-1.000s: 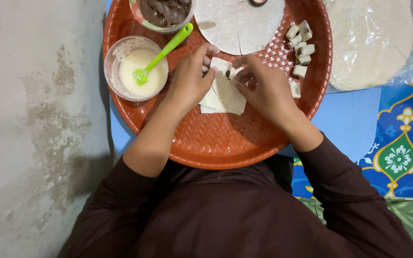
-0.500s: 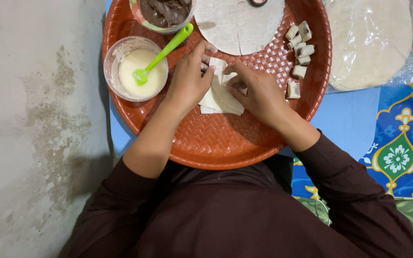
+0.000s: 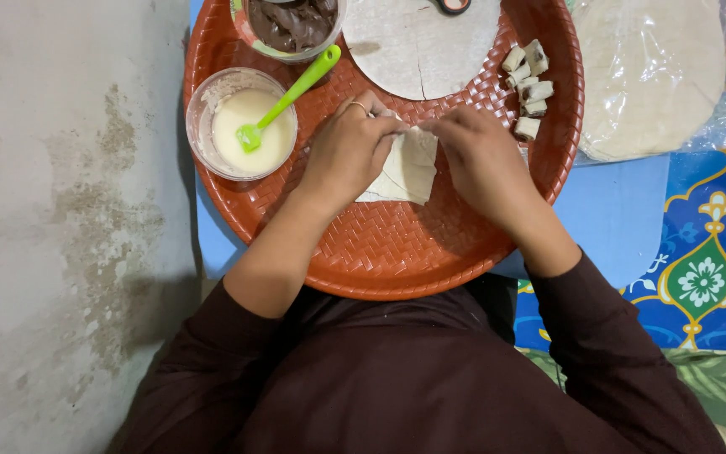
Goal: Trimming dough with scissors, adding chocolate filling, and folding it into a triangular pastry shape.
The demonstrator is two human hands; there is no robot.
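Wrapper pinched at its top edge by both hands, mid-tray.

Left hand and right hand meet fingertip to fingertip, pressing the sheet's fold flat on the orange woven tray. Paste bowl with its green brush sits at 10 o'clock (handy for sealing), finished rolls at 2. Blue mat lies right, stained concrete floor left.

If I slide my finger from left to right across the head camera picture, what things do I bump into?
Grey wall → bowl of white paste → left hand → pastry sheet → right hand → little rolled pieces → bagged wrappers → patterned cloth.
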